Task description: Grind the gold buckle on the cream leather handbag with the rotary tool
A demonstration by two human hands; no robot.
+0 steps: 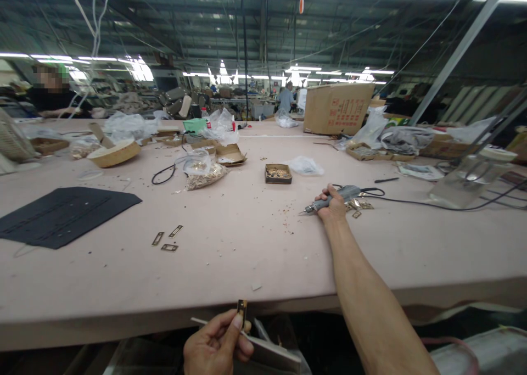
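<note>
My right hand reaches out over the pink table and grips a grey corded electric screwdriver, its tip pointing left. Small brass plates lie just right of that hand. My left hand is below the table's near edge and pinches a small brass plate against a thin flat panel. Three more brass plates lie on the table at centre left.
A black sheet lies at left. A small tray of brass parts, bags of hardware, a round woven lid and a cardboard box stand farther back. A person sits at far left. A clear container stands right.
</note>
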